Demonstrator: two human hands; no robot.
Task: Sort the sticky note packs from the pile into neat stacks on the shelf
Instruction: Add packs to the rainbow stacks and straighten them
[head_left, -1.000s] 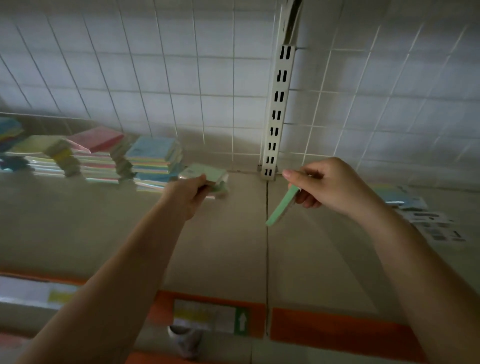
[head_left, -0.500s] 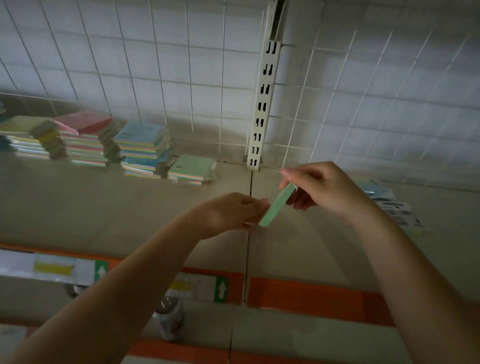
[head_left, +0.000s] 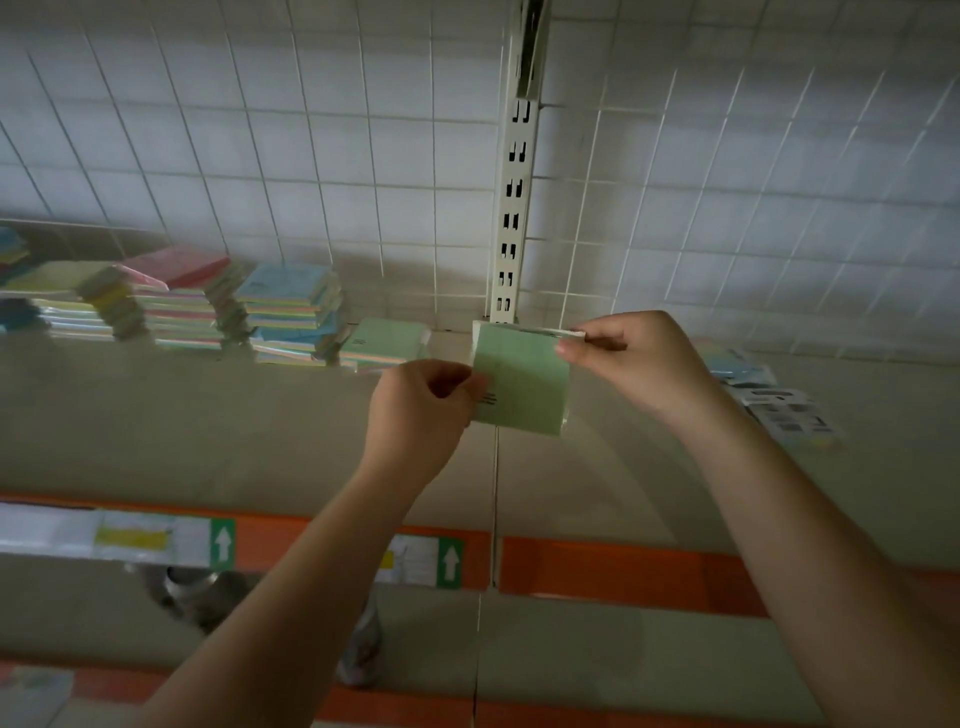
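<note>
A green sticky note pack (head_left: 522, 376) is held above the shelf (head_left: 260, 426) with its flat face toward me. My left hand (head_left: 423, 410) pinches its lower left corner and my right hand (head_left: 631, 364) pinches its upper right edge. At the back left of the shelf stand stacks of packs: a low green-topped stack (head_left: 387, 343), a taller blue-topped stack (head_left: 291, 312), a pink-topped stack (head_left: 179, 296) and a yellow-topped one (head_left: 57, 301). A few loose packs (head_left: 769, 395) lie on the shelf at the right.
A wire grid back panel (head_left: 311, 156) and a slotted upright post (head_left: 514, 208) close off the rear. Orange price rails (head_left: 623, 571) with label strips run along the shelf's front edge. A lower shelf holds a dark object (head_left: 192, 592).
My left hand left the low green stack and came right to grip the pack that my right hand holds. The pack turned from edge-on to face-on.
</note>
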